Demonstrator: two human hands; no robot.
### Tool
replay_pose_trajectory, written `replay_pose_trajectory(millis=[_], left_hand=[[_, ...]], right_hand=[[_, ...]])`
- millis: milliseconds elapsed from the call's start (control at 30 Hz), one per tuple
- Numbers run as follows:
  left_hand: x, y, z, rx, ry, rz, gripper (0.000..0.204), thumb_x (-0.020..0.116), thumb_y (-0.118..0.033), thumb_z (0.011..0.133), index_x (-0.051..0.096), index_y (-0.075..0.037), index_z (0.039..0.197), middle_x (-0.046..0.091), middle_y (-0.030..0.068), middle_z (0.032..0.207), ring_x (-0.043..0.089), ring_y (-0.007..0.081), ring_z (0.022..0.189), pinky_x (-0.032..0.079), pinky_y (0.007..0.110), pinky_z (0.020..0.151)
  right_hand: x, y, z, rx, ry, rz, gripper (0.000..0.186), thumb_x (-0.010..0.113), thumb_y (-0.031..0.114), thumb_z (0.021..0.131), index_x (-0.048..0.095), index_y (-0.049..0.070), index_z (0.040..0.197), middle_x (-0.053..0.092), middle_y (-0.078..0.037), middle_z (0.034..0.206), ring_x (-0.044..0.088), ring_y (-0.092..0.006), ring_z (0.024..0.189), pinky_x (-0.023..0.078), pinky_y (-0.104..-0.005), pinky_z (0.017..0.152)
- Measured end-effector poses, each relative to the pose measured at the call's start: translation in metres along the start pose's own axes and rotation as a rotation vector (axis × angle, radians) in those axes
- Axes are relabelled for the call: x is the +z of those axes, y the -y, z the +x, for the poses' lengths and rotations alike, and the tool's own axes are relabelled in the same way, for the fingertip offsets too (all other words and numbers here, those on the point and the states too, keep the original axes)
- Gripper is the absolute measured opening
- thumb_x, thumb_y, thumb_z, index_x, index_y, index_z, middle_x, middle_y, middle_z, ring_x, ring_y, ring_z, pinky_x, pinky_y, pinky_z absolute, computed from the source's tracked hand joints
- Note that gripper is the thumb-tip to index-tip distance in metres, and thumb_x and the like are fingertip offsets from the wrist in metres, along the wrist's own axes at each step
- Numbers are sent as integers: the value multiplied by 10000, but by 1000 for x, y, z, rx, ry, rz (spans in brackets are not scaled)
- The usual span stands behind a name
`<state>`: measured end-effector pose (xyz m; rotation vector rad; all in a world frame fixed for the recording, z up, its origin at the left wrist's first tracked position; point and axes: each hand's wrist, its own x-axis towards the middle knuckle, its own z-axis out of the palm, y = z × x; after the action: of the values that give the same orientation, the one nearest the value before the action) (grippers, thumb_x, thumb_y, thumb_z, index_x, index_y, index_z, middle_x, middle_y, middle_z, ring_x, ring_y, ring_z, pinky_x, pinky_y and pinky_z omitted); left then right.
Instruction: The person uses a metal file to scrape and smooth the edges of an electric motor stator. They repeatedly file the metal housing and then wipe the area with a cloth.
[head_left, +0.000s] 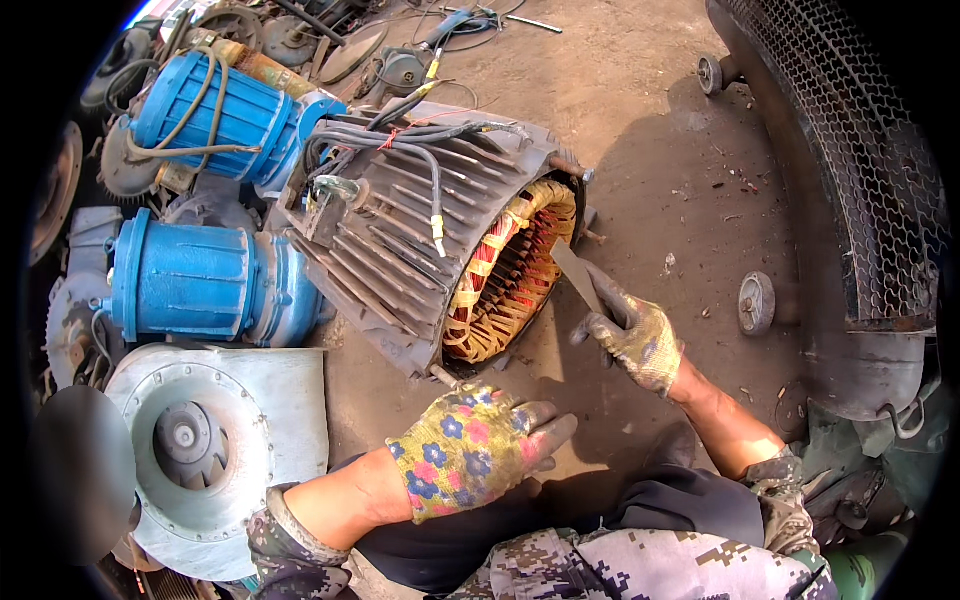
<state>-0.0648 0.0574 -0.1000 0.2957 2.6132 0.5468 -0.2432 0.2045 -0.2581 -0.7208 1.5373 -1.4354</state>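
A grey finned motor housing (400, 240) lies on its side on the dirt floor, its open end facing me and showing yellow and red copper windings (505, 280). My right hand (635, 340), in a flowered work glove, holds a flat metal blade (580, 275) whose tip points into the windings at the housing's open rim. My left hand (470, 450), in the same kind of glove, rests flat just below the housing's lower edge and holds nothing. Black cables (420, 140) run over the top of the housing.
Two blue motors (200, 110) (190, 280) lie to the left, with a grey blower casing (215, 440) below them. A dark curved mesh guard (860, 180) fills the right side. A small wheel (756, 302) and scrap parts (300, 40) lie on the ground.
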Motion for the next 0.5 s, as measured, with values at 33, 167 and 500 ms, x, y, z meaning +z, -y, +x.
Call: replay_pose_trajectory(millis=[33, 167, 500], left_hand=[[-3, 0, -3, -47, -96, 47, 438, 701, -217, 918, 617, -71, 1322, 668, 147, 1235, 658, 347, 1092, 536, 435, 893], [-9, 4, -5, -98, -290, -21, 397, 766, -186, 876, 676, -76, 1247, 725, 124, 1025, 697, 343, 920, 560, 427, 812], [-16, 2, -14, -159, -504, -183, 348, 793, -208, 874, 699, -47, 1167, 731, 128, 827, 706, 366, 768, 569, 424, 689]], right_hand=[[6, 7, 1, 7, 7, 0, 606, 592, 148, 1042, 389, 147, 1613, 733, -9, 894, 582, -59, 735, 522, -275, 682], [16, 32, -4, 44, 10, 0, 615, 576, 172, 1063, 344, 134, 1631, 730, -19, 886, 560, -71, 688, 529, -276, 647], [12, 86, -14, 72, 37, -163, 569, 562, 170, 1054, 409, 126, 1601, 740, -16, 951, 573, -69, 749, 525, -276, 693]])
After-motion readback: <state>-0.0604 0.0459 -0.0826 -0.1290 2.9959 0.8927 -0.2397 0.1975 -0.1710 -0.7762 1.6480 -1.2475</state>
